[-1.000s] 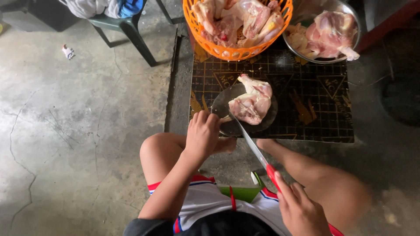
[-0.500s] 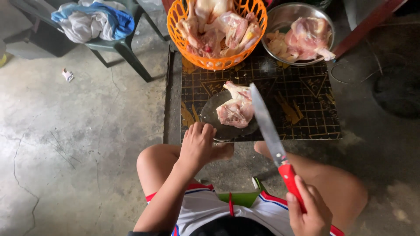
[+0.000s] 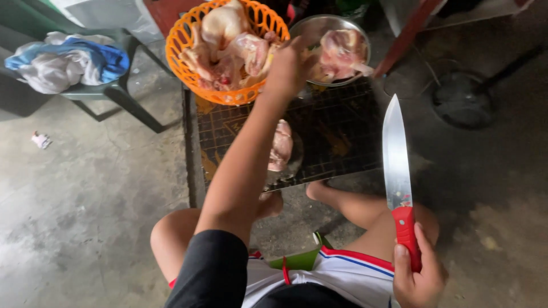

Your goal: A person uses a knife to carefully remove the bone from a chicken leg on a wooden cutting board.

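The concrete floor [image 3: 85,217] fills most of the view, with a green chair [image 3: 123,91] at upper left carrying a heap of blue and white cloth [image 3: 63,60]. A low dark desk [image 3: 342,131] with a grid pattern stands ahead of the seated person's knees. On its far edge sit an orange basket [image 3: 182,63] full of raw chicken and, just beside it, a metal bowl [image 3: 317,28] with more pieces. Nearer lies one chicken piece [image 3: 281,145] on a dark round board (half hidden by the arm). The left hand [image 3: 288,65] reaches out between basket and bowl; whether its fingers pinch anything I cannot tell. The right hand [image 3: 419,274] is wrapped tight round the red handle of a knife [image 3: 395,148], blade up, clear of the desk.
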